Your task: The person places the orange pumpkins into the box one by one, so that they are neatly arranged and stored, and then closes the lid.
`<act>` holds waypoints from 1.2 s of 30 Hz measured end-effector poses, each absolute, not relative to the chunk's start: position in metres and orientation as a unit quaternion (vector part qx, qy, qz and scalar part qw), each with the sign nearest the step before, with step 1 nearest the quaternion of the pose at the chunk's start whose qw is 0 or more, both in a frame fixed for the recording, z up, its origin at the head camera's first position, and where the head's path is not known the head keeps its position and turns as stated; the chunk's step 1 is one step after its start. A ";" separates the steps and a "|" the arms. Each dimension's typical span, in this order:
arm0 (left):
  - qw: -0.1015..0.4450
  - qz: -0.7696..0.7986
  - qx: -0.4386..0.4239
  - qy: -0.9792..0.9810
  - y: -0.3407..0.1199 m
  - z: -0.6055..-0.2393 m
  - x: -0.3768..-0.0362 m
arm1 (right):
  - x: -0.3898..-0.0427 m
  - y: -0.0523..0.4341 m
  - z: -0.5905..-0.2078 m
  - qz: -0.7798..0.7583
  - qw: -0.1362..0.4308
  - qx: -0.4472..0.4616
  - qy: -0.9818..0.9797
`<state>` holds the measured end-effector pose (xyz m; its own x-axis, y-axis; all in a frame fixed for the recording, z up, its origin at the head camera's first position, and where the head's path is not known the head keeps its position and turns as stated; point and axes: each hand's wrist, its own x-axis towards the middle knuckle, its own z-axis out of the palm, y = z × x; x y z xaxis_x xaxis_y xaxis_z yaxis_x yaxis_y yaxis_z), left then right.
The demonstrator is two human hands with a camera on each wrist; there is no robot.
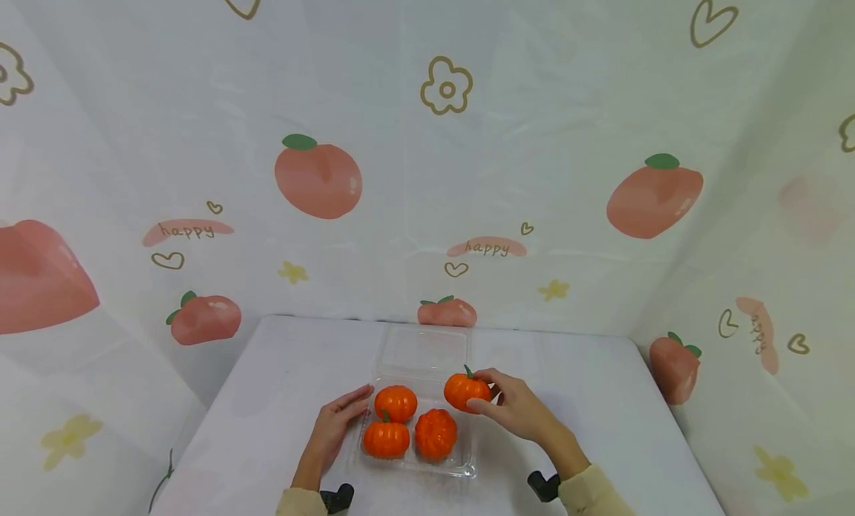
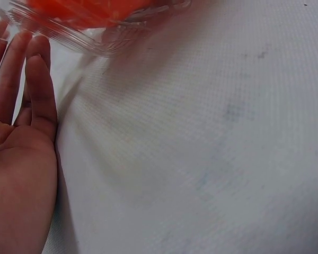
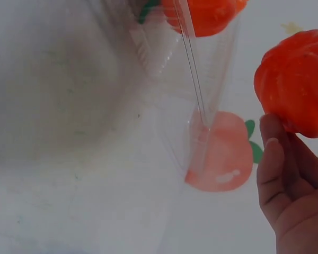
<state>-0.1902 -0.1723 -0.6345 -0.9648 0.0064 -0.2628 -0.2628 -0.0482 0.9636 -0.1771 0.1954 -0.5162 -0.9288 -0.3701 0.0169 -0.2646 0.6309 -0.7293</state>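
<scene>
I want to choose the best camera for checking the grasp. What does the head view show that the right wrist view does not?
Only the head view shows the left hand resting flat against the clear container, and three pumpkins inside it.

Only the right wrist view shows the fingertips close up against the pumpkin's ribbed skin.

Both show the right hand gripping the fourth pumpkin, plus the container's open lid.

The word "happy" stands on the printed backdrop (image 1: 427, 167), twice, in pink smudges; nothing else readable.
</scene>
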 end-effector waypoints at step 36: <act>0.090 0.711 -0.093 0.691 -0.171 -0.633 -0.187 | -0.155 0.173 -0.539 -0.420 0.161 -0.270 0.851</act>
<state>-0.1874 -0.1706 -0.6326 -0.9664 -0.0012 -0.2570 -0.2568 -0.0276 0.9661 -0.1555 0.1732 -0.5393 -0.8023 -0.5950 -0.0483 -0.3237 0.5016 -0.8022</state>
